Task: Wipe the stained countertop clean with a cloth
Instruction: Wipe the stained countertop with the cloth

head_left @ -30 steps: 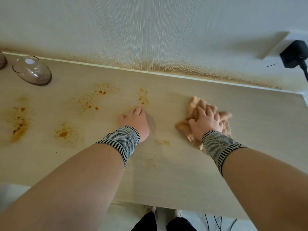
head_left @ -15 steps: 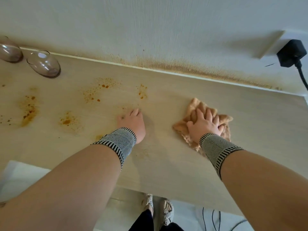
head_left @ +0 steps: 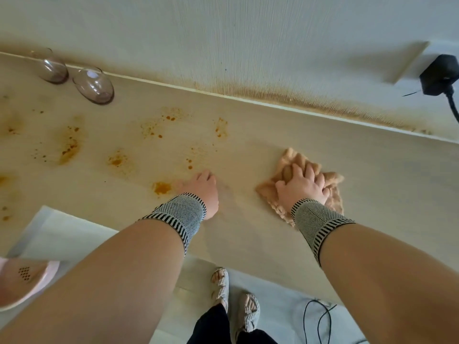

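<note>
On pale countertop (head_left: 248,244), crumpled tan cloth (head_left: 334,181) gripped under right hand (head_left: 301,186), left hand (head_left: 205,191) pressing flat, orange stains (head_left: 161,187).

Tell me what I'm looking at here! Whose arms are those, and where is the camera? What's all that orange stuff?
There is no machine here, just a person. The camera sits on their head and looks down, so you see their own two arms reaching out, and even their feet below.

The pale surface is a countertop against a wall. The orange spots are stains, mostly on the left side. The wall's bottom edge is stained too.

The right hand presses on a crumpled tan cloth, its fingers curled into it, ready for wiping. The left hand holds nothing; it just rests on the countertop beside a stain.

At the back left stand two clear glasses. A black plug sticks in the wall at the right.
</note>
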The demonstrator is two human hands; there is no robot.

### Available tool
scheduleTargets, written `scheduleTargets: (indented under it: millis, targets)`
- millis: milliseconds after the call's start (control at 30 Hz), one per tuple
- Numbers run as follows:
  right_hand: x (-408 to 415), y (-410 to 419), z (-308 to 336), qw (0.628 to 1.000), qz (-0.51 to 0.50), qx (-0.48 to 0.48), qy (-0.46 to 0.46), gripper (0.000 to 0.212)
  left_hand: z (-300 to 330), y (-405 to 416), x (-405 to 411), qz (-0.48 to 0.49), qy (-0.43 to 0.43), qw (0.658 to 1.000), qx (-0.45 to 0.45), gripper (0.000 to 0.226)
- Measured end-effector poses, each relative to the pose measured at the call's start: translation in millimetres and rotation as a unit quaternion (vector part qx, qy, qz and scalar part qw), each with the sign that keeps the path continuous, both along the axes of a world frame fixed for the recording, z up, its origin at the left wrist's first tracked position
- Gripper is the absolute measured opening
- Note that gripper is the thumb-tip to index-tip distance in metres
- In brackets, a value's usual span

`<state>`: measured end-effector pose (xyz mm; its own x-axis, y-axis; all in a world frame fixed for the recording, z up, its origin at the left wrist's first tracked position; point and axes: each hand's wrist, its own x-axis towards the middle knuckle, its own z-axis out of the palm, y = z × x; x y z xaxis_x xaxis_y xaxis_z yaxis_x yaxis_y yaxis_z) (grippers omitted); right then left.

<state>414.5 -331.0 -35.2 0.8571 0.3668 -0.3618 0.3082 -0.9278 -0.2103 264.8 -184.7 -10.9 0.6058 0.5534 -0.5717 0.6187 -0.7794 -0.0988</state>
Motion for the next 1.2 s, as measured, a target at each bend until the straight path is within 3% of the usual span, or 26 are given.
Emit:
scheduleTargets:
  millis: [67, 100, 200, 267, 333, 467, 533, 600, 700, 767, 833, 900, 967, 1033, 1100, 1200]
  targets:
    - [-14, 17, 0, 0.999, -0.042, -0.005, 0.021, 0.066, 1, 0, 2, 0.004, -0.001, 1.0, -0.002, 0.069]
    - [-23, 27, 2, 0.999, -0.009, -0.003, 0.033, 0.065, 0, 1, 2, 0.009, -0.001, 1.0, -0.003, 0.068]
    - [-50, 45, 0, 0.976, 0.212, 0.024, 0.051, 0.062, 0, 2, 3, 0.018, -0.008, 1.0, -0.008, 0.066]
    - [-46, 42, 2, 0.952, 0.297, 0.027, 0.067, 0.062, 3, 1, 2, 0.016, -0.009, 1.0, -0.008, 0.066]
    - [-27, 26, 1, 0.962, 0.265, 0.038, 0.055, 0.06, 8, 1, 2, 0.005, -0.009, 1.0, -0.005, 0.065]
    - [-6, -6, -4, 1.0, -0.018, 0.014, 0.015, 0.064, 8, 3, -3, -0.015, -0.01, 1.0, -0.005, 0.069]
    - [-16, 4, -4, 0.997, -0.078, -0.01, 0.02, 0.064, 6, 4, -4, -0.019, -0.013, 1.0, -0.01, 0.071]
    - [-35, 27, 2, 0.999, -0.03, -0.004, 0.039, 0.067, 3, 7, -6, -0.018, -0.026, 0.999, -0.013, 0.071]
    - [-71, 49, 3, 0.98, 0.191, 0.034, 0.05, 0.065, -1, 12, -11, -0.02, -0.052, 0.998, -0.019, 0.064]
    - [-75, 46, 1, 0.96, 0.27, 0.041, 0.063, 0.058, -4, 13, -17, -0.032, -0.059, 0.998, -0.016, 0.061]
    - [-60, 30, 1, 0.971, 0.223, 0.053, 0.06, 0.054, -5, 13, -25, -0.049, -0.06, 0.997, -0.015, 0.065]
    - [-44, 9, 1, 0.995, 0.078, 0.046, 0.033, 0.056, -7, 13, -34, -0.049, -0.056, 0.997, -0.018, 0.07]
    - [-41, -3, 4, 0.998, -0.064, 0.011, 0.017, 0.06, -7, 16, -45, -0.049, -0.048, 0.998, -0.014, 0.071]
    - [-54, 8, 4, 0.993, -0.115, -0.018, 0.03, 0.061, -9, 19, -56, -0.055, -0.043, 0.997, -0.009, 0.071]
    - [-76, 31, 6, 0.996, -0.07, -0.021, 0.044, 0.061, -10, 17, -63, -0.056, -0.047, 0.997, -0.013, 0.071]
    - [-110, 53, 3, 0.993, 0.112, 0.013, 0.042, 0.063, -14, 14, -68, -0.047, -0.064, 0.997, -0.026, 0.072]
